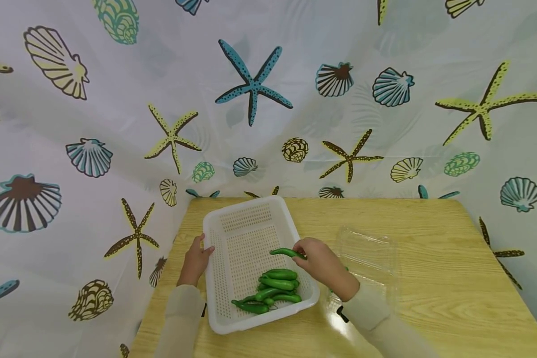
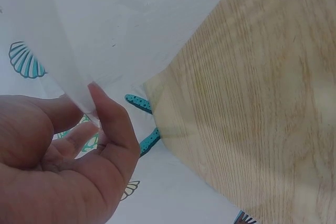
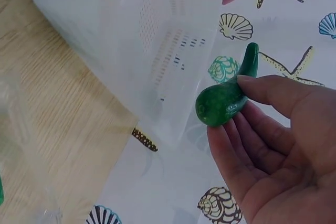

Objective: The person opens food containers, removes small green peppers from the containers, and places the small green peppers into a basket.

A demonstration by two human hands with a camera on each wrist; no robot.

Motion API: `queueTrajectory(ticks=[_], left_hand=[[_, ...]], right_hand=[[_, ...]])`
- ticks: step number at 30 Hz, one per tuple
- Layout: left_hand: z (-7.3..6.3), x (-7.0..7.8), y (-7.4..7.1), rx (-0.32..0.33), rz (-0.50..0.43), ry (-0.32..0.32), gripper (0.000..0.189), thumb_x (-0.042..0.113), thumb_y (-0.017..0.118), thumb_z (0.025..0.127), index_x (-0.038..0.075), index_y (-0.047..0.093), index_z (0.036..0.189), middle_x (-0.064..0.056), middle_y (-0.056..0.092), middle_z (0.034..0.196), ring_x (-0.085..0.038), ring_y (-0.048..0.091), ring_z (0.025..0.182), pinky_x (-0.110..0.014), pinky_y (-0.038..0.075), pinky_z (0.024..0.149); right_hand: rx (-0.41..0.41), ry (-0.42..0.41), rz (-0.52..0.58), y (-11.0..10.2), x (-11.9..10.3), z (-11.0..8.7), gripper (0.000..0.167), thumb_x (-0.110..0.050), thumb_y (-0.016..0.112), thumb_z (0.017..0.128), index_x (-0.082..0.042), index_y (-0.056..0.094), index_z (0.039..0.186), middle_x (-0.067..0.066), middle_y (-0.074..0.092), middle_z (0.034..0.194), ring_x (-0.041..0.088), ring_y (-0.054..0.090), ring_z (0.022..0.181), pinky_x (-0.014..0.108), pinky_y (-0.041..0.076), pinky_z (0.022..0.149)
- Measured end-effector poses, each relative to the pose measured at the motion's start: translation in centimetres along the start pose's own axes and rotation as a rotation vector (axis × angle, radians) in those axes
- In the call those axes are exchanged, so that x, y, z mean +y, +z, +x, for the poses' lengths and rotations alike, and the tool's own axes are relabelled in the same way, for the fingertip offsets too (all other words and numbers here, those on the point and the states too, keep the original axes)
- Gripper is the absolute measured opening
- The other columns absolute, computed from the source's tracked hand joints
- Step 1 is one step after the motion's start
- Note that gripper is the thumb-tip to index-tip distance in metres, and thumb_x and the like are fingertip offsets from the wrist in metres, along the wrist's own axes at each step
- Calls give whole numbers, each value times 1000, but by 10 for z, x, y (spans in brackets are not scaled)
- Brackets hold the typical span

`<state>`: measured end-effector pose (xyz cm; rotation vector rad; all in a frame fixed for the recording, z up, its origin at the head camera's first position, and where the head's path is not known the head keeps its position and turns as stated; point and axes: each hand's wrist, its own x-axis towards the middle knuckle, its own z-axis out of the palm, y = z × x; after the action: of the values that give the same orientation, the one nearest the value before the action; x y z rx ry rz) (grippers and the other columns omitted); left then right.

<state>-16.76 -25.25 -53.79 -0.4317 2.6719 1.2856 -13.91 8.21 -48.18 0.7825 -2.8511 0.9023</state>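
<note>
A white perforated plastic basket [image 1: 250, 248] stands tilted toward me, a pile of green chili peppers [image 1: 277, 284] gathered at its near end. My left hand [image 1: 196, 261] grips the basket's left rim; in the left wrist view that hand [image 2: 100, 145] pinches the white edge between thumb and fingers. Over the basket's right side, my right hand [image 1: 324, 263] pinches a single green chili pepper [image 1: 288, 252]. The right wrist view shows this pepper [image 3: 223, 100] between the thumb and fingertips of the right hand [image 3: 283, 140], clear of the basket wall.
On the wooden table [image 1: 452, 258], a clear plastic container [image 1: 371, 253] lies right of the basket, partly behind my right forearm. Bits of green show beside that forearm. A patterned sheet [image 1: 295, 114] with shells and starfish hangs around the table's back and sides.
</note>
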Motion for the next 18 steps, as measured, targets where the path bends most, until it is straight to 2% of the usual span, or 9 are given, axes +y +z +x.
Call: queueTrajectory(ticks=[9,18], left_hand=[[-1,2,1,5,-11,5,56,20,49,98,8,23,146,-31,44,131,-41,47,117,-53,40,91],[0,0,2,13,-1,12,56,19,49,98,7,23,146,-31,44,131,-42,46,118,-53,39,91]], right_hand=[[-52,-88,-11,23,-12,5,12,-12,72,82,-7,67,92,1,62,86,14,59,78,27,49,66],[-169,-104,-46,47,-20,6,11,-16,71,83,-8,68,92,-2,63,86,12,58,81,23,48,68]])
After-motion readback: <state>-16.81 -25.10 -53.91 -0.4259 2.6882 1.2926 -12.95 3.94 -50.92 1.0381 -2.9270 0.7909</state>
